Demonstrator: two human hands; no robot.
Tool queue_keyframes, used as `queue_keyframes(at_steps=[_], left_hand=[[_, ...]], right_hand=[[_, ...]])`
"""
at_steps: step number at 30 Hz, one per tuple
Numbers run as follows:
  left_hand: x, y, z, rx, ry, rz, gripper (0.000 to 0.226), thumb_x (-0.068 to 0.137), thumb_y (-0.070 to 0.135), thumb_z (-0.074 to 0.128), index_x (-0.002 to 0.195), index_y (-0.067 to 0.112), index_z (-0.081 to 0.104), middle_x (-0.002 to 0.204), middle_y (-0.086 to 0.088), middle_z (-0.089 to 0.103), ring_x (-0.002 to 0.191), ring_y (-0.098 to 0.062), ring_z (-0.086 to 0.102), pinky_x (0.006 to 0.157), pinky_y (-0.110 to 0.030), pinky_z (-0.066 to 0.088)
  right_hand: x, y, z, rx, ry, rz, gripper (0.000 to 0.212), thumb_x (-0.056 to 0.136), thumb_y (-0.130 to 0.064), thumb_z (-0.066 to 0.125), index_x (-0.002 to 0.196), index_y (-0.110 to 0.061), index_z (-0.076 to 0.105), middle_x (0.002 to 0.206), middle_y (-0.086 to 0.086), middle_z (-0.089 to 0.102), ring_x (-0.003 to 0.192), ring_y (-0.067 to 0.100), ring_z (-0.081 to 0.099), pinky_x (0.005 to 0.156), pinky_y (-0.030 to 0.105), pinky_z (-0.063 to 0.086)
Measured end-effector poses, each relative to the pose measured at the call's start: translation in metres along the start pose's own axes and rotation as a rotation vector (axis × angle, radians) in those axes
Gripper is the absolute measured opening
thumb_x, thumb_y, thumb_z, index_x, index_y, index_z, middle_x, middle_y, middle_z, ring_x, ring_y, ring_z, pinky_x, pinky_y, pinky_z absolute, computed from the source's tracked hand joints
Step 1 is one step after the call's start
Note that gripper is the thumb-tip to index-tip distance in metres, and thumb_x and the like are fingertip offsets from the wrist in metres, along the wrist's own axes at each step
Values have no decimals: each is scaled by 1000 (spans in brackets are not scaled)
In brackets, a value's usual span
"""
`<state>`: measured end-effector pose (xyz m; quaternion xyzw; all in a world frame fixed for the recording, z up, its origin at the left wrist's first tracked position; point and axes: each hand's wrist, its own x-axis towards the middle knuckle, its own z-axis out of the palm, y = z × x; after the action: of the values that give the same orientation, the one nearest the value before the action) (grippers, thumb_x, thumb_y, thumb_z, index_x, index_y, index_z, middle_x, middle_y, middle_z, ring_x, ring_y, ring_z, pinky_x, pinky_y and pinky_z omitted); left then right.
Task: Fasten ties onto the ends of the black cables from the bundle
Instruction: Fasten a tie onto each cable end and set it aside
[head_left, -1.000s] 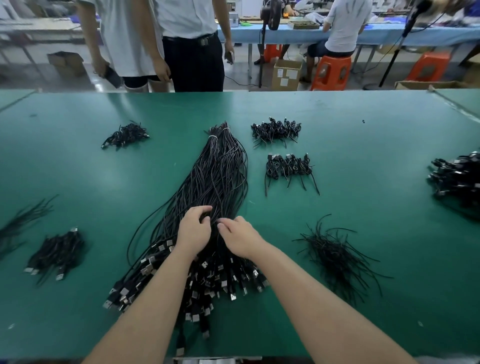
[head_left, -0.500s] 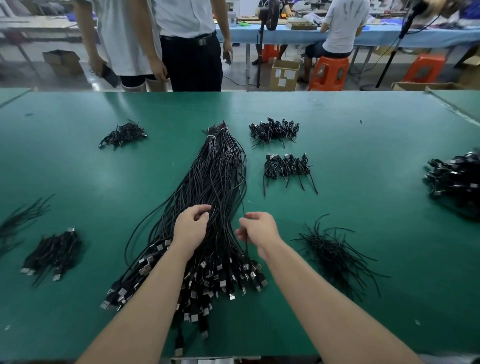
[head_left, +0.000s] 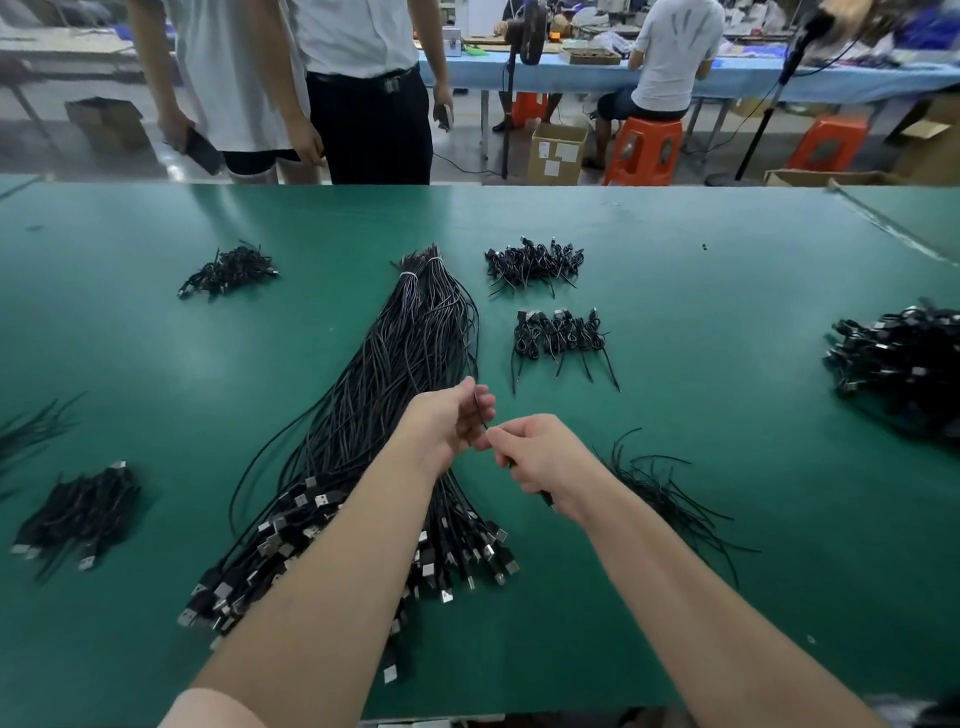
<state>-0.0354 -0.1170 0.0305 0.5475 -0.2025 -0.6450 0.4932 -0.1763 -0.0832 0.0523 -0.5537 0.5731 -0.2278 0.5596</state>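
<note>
1. The single black cable (head_left: 480, 410) is held above the bundle (head_left: 395, 374), near its middle; the left hand (head_left: 449, 423) pinches it in a closed grip.
2. The right hand (head_left: 537, 457) grips the same cable lower down; a loose pinch could drop it back into the bundle.
3. Loose ties (head_left: 660, 488) lie right of the bundle on the worktop (head_left: 727, 291); reaching there 1-handed risks snagging neighbouring cables.

1. Both hands raised over big cable bundle (head_left: 415, 358) on green table (head_left: 727, 467).
2. Left hand (head_left: 447, 426) & right hand (head_left: 540, 457) each pinching one thin black cable (head_left: 480, 410), fingertips nearly touching.
3. Loose ties (head_left: 670, 493) just right of the right hand; smaller cable piles (head_left: 561, 338) farther back.
</note>
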Motion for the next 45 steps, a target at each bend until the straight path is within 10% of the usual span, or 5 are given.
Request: queue_keyframes(at_steps=[19,23,33,39,45], left_hand=[[-14,-1,-31,782,-58,-91,17,85,28,64,76,13,62,52,6,47,42,-11,38,42,-19,24],[-20,0,-19,1135,21,365,17,90,21,68,106,16,67,86,7,61,73,-11,56,66,-26,45],[-64,-3,9,569,-347,552,29,109,23,41,107,19,69,76,-3,72,64,-19,62,63,-27,49],[-67,3,20,-37,-285,380,25,109,15,38,92,9,56,65,-4,57,54,-18,51,56,-31,46],[-51,20,1,-407,-104,301,27,108,19,41,91,8,59,69,-5,59,53,-15,53,51,-29,48]], right_hand=[[-21,-19,-80,721,-423,-230,27,94,-6,55,116,7,66,115,27,70,103,31,73,82,34,60],[-15,-19,-62,549,-272,-233,22,93,-18,61,102,1,67,86,14,75,74,20,73,67,27,60],[-9,-26,-58,181,203,-360,18,97,-36,64,99,-28,79,59,-12,54,56,8,42,59,21,40],[-4,-8,-34,99,-129,-278,43,109,-44,28,109,-44,71,112,-18,73,120,3,60,117,36,31],[-14,5,-21,-133,-217,-368,31,104,-36,45,96,-25,73,81,-3,74,99,42,65,104,63,41]])
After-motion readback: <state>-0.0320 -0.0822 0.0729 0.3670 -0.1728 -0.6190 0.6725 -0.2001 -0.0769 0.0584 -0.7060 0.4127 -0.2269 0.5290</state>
